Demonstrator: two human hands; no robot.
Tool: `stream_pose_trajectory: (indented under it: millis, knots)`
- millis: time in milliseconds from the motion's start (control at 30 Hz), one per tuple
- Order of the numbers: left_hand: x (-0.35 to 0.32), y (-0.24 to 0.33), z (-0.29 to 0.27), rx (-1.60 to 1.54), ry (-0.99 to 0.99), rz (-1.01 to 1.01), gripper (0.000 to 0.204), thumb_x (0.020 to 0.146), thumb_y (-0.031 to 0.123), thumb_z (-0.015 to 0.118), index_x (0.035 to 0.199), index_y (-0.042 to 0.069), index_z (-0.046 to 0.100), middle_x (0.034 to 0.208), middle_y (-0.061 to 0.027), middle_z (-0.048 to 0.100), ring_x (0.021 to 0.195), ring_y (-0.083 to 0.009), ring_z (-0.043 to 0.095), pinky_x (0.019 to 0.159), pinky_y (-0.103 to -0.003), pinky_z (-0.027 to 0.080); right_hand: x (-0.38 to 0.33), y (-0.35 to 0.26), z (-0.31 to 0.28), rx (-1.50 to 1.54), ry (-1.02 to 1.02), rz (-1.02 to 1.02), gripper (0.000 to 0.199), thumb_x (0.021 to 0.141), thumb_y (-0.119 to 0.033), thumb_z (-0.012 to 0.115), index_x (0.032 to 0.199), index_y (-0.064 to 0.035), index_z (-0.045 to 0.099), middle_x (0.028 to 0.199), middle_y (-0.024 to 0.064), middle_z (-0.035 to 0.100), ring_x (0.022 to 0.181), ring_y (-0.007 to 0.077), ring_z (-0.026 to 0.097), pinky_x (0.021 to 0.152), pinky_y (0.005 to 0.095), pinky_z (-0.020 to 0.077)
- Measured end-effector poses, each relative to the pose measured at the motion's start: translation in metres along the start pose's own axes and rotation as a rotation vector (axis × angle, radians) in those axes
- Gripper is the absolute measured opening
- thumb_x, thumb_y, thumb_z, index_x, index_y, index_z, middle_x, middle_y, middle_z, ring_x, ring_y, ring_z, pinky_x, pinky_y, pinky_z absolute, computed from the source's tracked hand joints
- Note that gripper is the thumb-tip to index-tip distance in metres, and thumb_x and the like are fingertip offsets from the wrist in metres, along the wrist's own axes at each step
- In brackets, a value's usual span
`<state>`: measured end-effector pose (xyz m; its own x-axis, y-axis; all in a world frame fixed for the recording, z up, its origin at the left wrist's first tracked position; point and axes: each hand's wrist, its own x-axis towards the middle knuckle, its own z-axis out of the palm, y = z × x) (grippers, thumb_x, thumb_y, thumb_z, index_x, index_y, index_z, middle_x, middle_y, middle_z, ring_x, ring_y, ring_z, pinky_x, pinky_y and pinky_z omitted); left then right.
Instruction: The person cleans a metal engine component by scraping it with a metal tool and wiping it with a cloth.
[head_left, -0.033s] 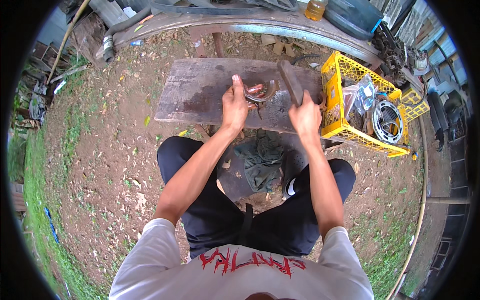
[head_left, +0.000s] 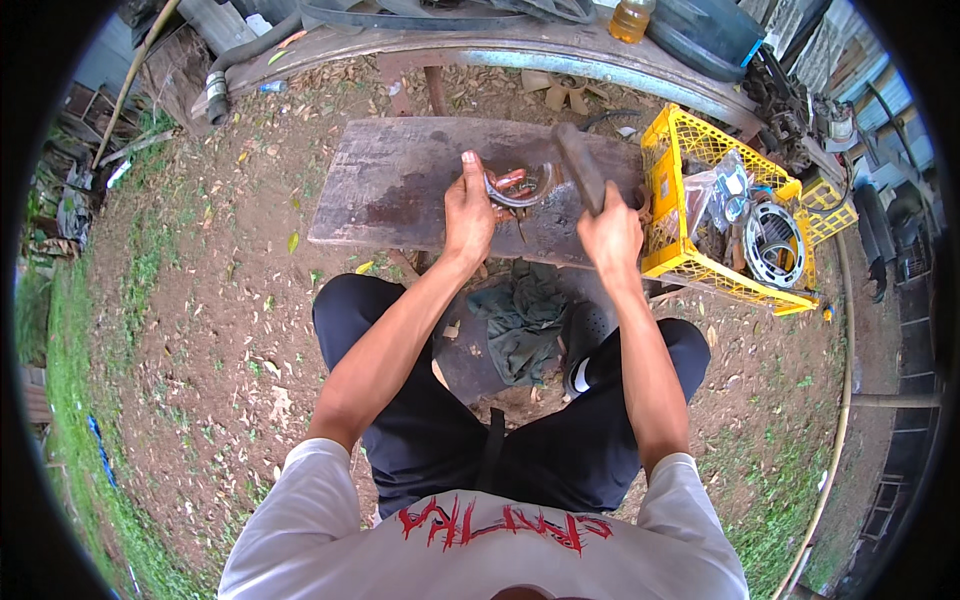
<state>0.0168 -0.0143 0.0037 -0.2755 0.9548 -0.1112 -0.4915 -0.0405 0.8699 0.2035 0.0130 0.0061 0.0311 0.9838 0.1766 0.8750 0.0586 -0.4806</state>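
My left hand (head_left: 470, 209) is closed round the left side of a curved, ring-like metal part (head_left: 545, 185), thumb up, over the middle of the wooden bench (head_left: 370, 165). Reddish-brown pieces (head_left: 511, 180) show within the ring's outline; whether they are joined to it I cannot tell. My right hand (head_left: 612, 232) grips the lower end of a dark, elongated bar-like tool (head_left: 580, 165), which slants up and to the left. The tool's upper end is just right of the ring, and a gap shows between them. My fingers' undersides are hidden.
A yellow plastic crate (head_left: 660, 215) stands against the bench's right end, holding plastic bags and a round metal part (head_left: 775, 245). Dark cloth (head_left: 525, 320) lies below the bench, between my legs. A longer table (head_left: 540, 52) at the back bears a jar of amber liquid (head_left: 631, 18).
The ring-like part has tilted slightly in my left hand, and its rim sits a little differently. My right hand and the tool have hardly moved.
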Motion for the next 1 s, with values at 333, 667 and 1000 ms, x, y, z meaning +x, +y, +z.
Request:
stream_pose_trajectory:
  millis: [333, 667, 1000]
  knots:
    - [-0.001, 0.009, -0.007, 0.252, -0.093, 0.260, 0.048, 0.103, 0.041, 0.044, 0.093, -0.005, 0.052, 0.105, -0.0210, 0.070, 0.088, -0.0233, 0.071, 0.075, -0.031, 0.056, -0.019, -0.004, 0.001, 0.020, 0.018, -0.087, 0.041, 0.074, -0.015, 0.063, 0.114, -0.0060, 0.058, 0.083, 0.0260, 0.067, 0.082, 0.0449, 0.066, 0.074, 0.0525, 0.0521]
    - [0.004, -0.006, -0.022, 0.520, -0.274, 0.773, 0.032, 0.096, 0.032, 0.060, 0.094, 0.001, 0.051, 0.127, -0.0192, 0.062, 0.100, -0.0289, 0.070, 0.071, -0.032, 0.058, -0.005, -0.006, -0.028, 1.294, -0.393, 0.410, 0.037, 0.086, -0.011, 0.071, 0.120, -0.0032, 0.057, 0.089, 0.0135, 0.071, 0.040, 0.0085, 0.037, 0.038, 0.0242, 0.0317]
    - [0.001, -0.010, -0.021, 0.585, -0.475, 0.831, 0.047, 0.085, 0.047, 0.065, 0.092, 0.003, 0.048, 0.131, -0.0180, 0.059, 0.095, -0.0264, 0.072, 0.068, -0.032, 0.058, -0.020, -0.010, -0.028, 1.285, -0.329, 0.239, 0.040, 0.081, -0.014, 0.080, 0.113, 0.0007, 0.060, 0.073, 0.0025, 0.060, 0.040, 0.0077, 0.043, 0.037, 0.0249, 0.0340]
